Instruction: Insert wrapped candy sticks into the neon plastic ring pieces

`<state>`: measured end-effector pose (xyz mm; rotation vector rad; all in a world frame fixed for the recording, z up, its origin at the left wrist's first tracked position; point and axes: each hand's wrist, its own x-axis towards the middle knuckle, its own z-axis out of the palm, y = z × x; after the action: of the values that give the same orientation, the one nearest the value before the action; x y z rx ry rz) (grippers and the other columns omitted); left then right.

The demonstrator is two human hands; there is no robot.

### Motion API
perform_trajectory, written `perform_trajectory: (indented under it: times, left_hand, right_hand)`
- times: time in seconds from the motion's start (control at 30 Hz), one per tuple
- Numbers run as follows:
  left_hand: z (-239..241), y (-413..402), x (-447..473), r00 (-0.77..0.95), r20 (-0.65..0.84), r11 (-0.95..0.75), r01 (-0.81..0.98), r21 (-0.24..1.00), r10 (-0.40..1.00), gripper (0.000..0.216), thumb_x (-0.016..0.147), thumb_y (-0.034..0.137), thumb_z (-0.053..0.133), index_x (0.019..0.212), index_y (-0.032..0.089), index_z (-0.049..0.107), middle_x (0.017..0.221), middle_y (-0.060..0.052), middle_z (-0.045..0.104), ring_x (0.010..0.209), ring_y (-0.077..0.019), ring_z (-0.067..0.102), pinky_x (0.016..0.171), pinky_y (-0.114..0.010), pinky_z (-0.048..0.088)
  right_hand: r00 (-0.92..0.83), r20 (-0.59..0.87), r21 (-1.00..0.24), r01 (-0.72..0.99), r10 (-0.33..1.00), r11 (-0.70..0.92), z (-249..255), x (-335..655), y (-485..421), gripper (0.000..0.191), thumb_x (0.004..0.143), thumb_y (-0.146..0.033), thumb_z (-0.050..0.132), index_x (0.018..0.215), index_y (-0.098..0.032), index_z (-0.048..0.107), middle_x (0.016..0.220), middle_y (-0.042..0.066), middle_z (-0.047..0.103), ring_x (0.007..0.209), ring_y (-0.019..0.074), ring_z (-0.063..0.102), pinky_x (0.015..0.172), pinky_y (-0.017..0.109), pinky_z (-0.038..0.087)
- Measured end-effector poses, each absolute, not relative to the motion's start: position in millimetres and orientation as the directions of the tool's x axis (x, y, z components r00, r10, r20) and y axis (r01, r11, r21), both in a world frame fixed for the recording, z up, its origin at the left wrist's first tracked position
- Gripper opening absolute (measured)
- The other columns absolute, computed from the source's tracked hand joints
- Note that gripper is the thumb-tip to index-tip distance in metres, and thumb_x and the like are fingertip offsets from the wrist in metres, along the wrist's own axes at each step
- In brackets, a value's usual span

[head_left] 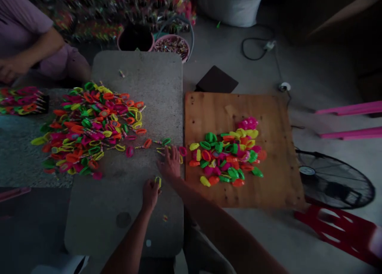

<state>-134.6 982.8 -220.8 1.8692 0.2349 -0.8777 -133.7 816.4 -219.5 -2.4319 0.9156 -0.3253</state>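
Observation:
My left hand [151, 192] is closed round a small yellow plastic loop [158, 181], low over the grey table [161, 87]. Just beyond it, my right hand [170, 164] lies with fingers stretched out near the table's right edge. Close to its fingertips are a green loop piece [166, 141] and a pink loop piece [182, 151]; whether the fingers touch them I cannot tell. Left of my hands spreads a large heap of bright plastic loop pieces [89, 131], many with thin wrapped sticks attached. An orange one [147, 143] lies apart from the heap.
On the right, a wooden board [277, 146] bears several coloured plastic pieces [221, 162]. Another person [36, 39] sits at upper left beside a filled black tray [44, 103]. Two buckets [171, 46] stand behind the table. A fan [334, 180] and red stool [337, 230] are at right.

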Motion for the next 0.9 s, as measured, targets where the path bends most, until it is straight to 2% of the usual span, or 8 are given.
perform_trajectory:
  times: [0.13, 0.27, 0.43, 0.6, 0.67, 0.77, 0.83, 0.9]
  left_hand:
    - [-212, 986, -134, 0.661, -0.721, -0.407, 0.612, 0.678, -0.207, 0.046, 0.062, 0.057, 0.081, 0.081, 0.024, 0.054, 0.071, 0.003, 0.061, 0.055, -0.0134, 0.059, 0.052, -0.026, 0.049]
    - [-204, 995, -135, 0.675, -0.709, -0.382, 0.612, 0.692, -0.203, 0.049, 0.064, 0.056, 0.081, 0.095, 0.025, 0.060, 0.073, 0.004, 0.064, 0.056, -0.0132, 0.058, 0.052, -0.024, 0.046]
    - [-208, 1006, -140, 0.656, -0.729, -0.416, 0.618, 0.667, -0.194, 0.046, 0.064, 0.053, 0.083, 0.091, 0.022, 0.064, 0.078, 0.000, 0.067, 0.061, -0.0145, 0.063, 0.057, -0.026, 0.052]
    - [-212, 998, -144, 0.650, -0.730, -0.375, 0.637, 0.674, -0.210, 0.057, 0.063, 0.059, 0.086, 0.099, 0.019, 0.067, 0.082, 0.000, 0.068, 0.060, -0.0114, 0.061, 0.055, -0.023, 0.050]
    - [-213, 990, -136, 0.664, -0.709, -0.346, 0.624, 0.701, -0.238, 0.058, 0.063, 0.059, 0.087, 0.101, 0.019, 0.066, 0.081, 0.001, 0.068, 0.061, -0.0115, 0.060, 0.055, -0.023, 0.051]
    - [-218, 979, -108, 0.702, -0.657, -0.324, 0.575, 0.751, -0.275, 0.051, 0.068, 0.054, 0.086, 0.102, 0.021, 0.067, 0.079, 0.000, 0.068, 0.067, -0.0151, 0.064, 0.058, -0.025, 0.053]
    - [-222, 976, -82, 0.740, -0.622, -0.300, 0.552, 0.778, -0.255, 0.042, 0.079, 0.054, 0.078, 0.105, 0.022, 0.069, 0.084, -0.004, 0.072, 0.082, -0.0201, 0.069, 0.068, -0.030, 0.059]
    - [-224, 975, -57, 0.786, -0.570, -0.288, 0.503, 0.815, -0.241, 0.042, 0.092, 0.058, 0.064, 0.113, 0.023, 0.070, 0.098, -0.008, 0.075, 0.100, -0.0243, 0.072, 0.083, -0.038, 0.063]
  right_hand:
    - [0.837, -0.059, -0.603, -0.464, -0.544, -0.649, -219, -96, 856, 0.077, 0.101, -0.040, 0.066, 0.169, -0.016, 0.038, 0.177, 0.023, 0.022, 0.166, 0.0394, 0.010, 0.132, 0.067, 0.018]
    - [0.870, -0.023, -0.685, -0.372, -0.492, -0.627, -207, -89, 880, 0.073, 0.101, -0.032, 0.062, 0.168, -0.014, 0.038, 0.176, 0.022, 0.024, 0.167, 0.0354, 0.009, 0.134, 0.063, 0.018]
    - [0.762, 0.094, -0.684, -0.419, -0.641, -0.598, -211, -95, 864, 0.071, 0.102, -0.033, 0.058, 0.165, -0.006, 0.039, 0.175, 0.027, 0.021, 0.168, 0.0350, 0.002, 0.133, 0.062, 0.020]
    - [0.626, -0.018, -0.660, -0.593, -0.780, -0.461, -229, -49, 828, 0.077, 0.108, -0.047, 0.053, 0.168, -0.003, 0.032, 0.175, 0.031, 0.017, 0.167, 0.0402, 0.000, 0.130, 0.068, 0.021]
    - [0.689, -0.031, -0.681, -0.545, -0.724, -0.490, -233, -29, 832, 0.079, 0.108, -0.050, 0.055, 0.167, -0.002, 0.034, 0.175, 0.031, 0.018, 0.167, 0.0409, -0.001, 0.131, 0.067, 0.020]
    - [0.830, -0.022, -0.731, -0.393, -0.557, -0.557, -234, -5, 858, 0.083, 0.105, -0.052, 0.062, 0.167, -0.004, 0.035, 0.176, 0.030, 0.016, 0.167, 0.0403, 0.001, 0.132, 0.063, 0.019]
    - [0.882, -0.029, -0.763, -0.324, -0.471, -0.559, -229, 11, 879, 0.087, 0.104, -0.053, 0.066, 0.168, -0.005, 0.033, 0.176, 0.029, 0.015, 0.167, 0.0386, 0.006, 0.133, 0.060, 0.023]
    - [0.919, -0.016, -0.785, -0.255, -0.393, -0.564, -222, 26, 895, 0.087, 0.103, -0.053, 0.068, 0.168, -0.007, 0.034, 0.175, 0.026, 0.021, 0.165, 0.0326, 0.020, 0.131, 0.050, 0.033]
